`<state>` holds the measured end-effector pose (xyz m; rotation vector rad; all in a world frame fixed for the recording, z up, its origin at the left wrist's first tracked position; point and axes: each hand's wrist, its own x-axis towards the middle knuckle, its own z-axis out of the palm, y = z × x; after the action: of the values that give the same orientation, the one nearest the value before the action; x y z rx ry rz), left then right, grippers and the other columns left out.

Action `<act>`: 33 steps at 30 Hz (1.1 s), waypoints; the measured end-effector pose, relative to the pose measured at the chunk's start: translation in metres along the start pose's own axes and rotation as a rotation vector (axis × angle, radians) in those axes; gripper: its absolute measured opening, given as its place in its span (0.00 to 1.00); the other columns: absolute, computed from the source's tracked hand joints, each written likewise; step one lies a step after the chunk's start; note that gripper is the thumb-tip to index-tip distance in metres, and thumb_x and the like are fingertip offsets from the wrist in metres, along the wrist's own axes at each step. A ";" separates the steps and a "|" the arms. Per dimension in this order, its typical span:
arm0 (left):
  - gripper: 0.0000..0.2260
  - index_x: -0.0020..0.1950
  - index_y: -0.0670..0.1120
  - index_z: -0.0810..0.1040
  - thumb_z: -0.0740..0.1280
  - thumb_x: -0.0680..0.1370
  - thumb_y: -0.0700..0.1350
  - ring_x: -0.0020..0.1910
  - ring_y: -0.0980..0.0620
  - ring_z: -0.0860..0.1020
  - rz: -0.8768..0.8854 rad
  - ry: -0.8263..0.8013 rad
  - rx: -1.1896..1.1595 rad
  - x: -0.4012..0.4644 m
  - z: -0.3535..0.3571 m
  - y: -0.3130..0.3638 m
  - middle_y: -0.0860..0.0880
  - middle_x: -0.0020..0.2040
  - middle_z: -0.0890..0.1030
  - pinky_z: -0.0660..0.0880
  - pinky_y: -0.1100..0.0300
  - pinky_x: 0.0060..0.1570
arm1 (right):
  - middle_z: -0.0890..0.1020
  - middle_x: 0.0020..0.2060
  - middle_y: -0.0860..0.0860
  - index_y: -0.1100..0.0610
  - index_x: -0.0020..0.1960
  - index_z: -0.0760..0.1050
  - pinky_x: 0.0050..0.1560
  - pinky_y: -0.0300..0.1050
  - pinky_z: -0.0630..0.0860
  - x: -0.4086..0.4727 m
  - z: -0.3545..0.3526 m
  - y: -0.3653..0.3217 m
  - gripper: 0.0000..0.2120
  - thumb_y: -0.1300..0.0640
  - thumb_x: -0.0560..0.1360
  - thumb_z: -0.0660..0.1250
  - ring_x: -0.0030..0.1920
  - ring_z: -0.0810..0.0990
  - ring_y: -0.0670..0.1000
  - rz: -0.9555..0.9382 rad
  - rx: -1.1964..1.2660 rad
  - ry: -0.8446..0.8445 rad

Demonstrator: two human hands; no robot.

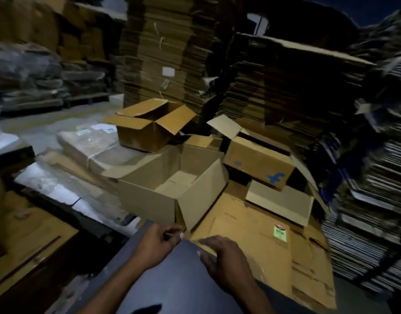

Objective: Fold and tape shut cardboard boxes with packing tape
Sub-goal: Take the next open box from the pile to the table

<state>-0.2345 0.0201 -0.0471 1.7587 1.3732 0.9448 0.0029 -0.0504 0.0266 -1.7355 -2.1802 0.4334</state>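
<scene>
Fingers of left hand [157, 242] curled, pinching a thin pale strip-like item at the far corner of a dark flat sheet [172, 279]; what the item is cannot be told (blurred). Right hand [220, 257]: fingers nearly straight, slightly spread, resting on the sheet's far edge where it meets flattened cardboard [263, 241] lying on the floor. Green label [280, 232] on that cardboard, right of the right fingers. Just beyond both sets of fingertips: large open box [172, 186], flaps up, inside bare of goods. Farther beyond, left: smaller open box [149, 128]. Beyond, right: box with blue marks [258, 164] stacked on another box. Behind all: tall stacks of flat cardboard [170, 53]. No tape roll identifiable.
</scene>
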 end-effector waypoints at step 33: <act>0.25 0.58 0.56 0.75 0.67 0.76 0.76 0.68 0.54 0.72 0.435 0.091 0.163 0.120 -0.063 -0.058 0.55 0.64 0.74 0.55 0.37 0.77 | 0.51 0.87 0.44 0.46 0.85 0.59 0.82 0.69 0.49 0.161 0.018 -0.013 0.38 0.29 0.82 0.60 0.86 0.45 0.54 -0.265 -0.235 0.136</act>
<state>-0.2961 0.1539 -0.0517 2.2179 1.1694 1.1791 -0.0503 0.1032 0.0254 -1.5019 -2.3926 -0.0063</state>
